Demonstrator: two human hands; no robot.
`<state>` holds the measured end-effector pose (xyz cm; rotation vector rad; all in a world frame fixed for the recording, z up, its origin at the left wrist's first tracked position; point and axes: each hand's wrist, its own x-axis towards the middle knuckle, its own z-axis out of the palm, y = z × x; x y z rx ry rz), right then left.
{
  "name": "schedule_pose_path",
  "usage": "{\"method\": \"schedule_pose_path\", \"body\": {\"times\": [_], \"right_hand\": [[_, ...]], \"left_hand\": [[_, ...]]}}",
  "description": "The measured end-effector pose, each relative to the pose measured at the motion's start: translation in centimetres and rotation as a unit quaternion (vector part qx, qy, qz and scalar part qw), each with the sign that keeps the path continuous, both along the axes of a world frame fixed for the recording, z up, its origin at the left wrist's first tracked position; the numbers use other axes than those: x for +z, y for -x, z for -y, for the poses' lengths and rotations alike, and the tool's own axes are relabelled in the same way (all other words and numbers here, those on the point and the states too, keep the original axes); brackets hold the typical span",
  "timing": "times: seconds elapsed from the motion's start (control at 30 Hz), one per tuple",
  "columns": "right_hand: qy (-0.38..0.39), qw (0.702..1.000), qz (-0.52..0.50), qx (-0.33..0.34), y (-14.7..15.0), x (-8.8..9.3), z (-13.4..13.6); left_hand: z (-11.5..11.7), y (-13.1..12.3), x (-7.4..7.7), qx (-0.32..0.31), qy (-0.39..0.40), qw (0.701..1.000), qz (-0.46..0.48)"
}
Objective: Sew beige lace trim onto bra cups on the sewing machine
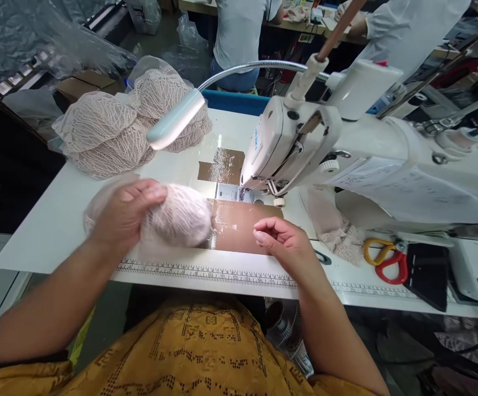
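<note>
My left hand [133, 212] is closed around a pale beige lace bra cup [181, 215], blurred by motion, with sheer fabric trailing from it. The cup is held just above the white sewing table [61, 242], left of the needle. To the right, my right hand [284, 242] hovers over brown tape [239, 223] stuck on the tabletop. Its fingers are loosely curled, thumb and index slightly apart, and nothing shows between them. Behind both hands is the sewing machine head [272, 148], its needle area over a metal plate [227, 191].
Piles of lace cups [102, 132] lie at the back left under a lamp [176, 118]. More lace fabric [338, 231], scissors [391, 267] and a dark phone [427, 275] lie on the right. A ruler strip [205, 273] runs along the front edge. Other people sit beyond.
</note>
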<state>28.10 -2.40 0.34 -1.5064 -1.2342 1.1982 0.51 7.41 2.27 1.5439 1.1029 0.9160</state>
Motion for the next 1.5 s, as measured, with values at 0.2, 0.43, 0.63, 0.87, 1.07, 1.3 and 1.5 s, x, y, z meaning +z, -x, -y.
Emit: {"method": "schedule_pose_path", "body": {"times": [0.2,0.43,0.63,0.87,1.07,1.3,1.5], "right_hand": [[-0.038,0.986,0.157,0.031,-1.6,0.8,-0.6],[-0.078,0.936,0.327,0.1,-0.4,-0.5,-3.7],[-0.095,0.852,0.489,0.161,1.0,-2.5,-3.5],[-0.102,0.787,0.589,0.153,1.3,-3.0,-3.4],[-0.094,0.782,0.602,0.132,1.3,-3.4,-4.2],[-0.058,0.785,0.606,0.114,1.4,-3.3,-5.1],[-0.066,0.783,0.608,0.11,1.5,-3.4,-4.8]], "left_hand": [[-2.3,-4.8,-0.8,-0.04,-0.317,0.905,-0.281],[0.7,-12.2,-5.2,-0.191,-0.333,0.823,-0.419],[-0.1,-9.3,-1.6,-0.354,-0.19,0.842,-0.359],[-2.7,-8.6,-4.0,-0.321,-0.274,0.87,-0.254],[-3.6,-9.4,-6.9,-0.295,-0.366,0.835,-0.285],[-5.4,-9.8,-7.3,-0.292,-0.373,0.842,-0.256],[-5.6,-9.7,-7.5,-0.286,-0.411,0.836,-0.226]]}}
